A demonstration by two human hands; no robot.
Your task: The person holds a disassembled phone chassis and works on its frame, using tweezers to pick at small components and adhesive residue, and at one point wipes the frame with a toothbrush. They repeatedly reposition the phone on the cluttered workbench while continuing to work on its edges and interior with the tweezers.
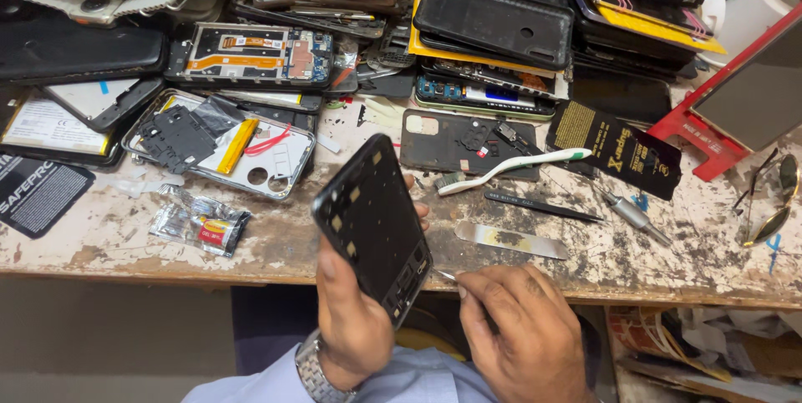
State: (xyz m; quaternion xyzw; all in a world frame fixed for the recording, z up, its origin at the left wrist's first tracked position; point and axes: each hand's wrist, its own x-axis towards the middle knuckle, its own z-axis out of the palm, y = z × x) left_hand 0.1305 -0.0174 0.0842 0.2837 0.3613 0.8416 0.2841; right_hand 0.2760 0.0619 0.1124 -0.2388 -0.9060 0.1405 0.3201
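black phone frame (373,223) held tilted over the near table (109,253) edge, left hand (351,319) closed in a firm grip around its lower side. right hand (522,332) pinched shut on a thin metal tool (444,274), tip touching the frame's lower corner. possible slip of the tip (thin, little support), scratching the frame or poking a finger. just beyond on the table: white toothbrush (514,167), black tweezers (543,207), flat metal pry strip (511,241), crowding any place to lay the frame.
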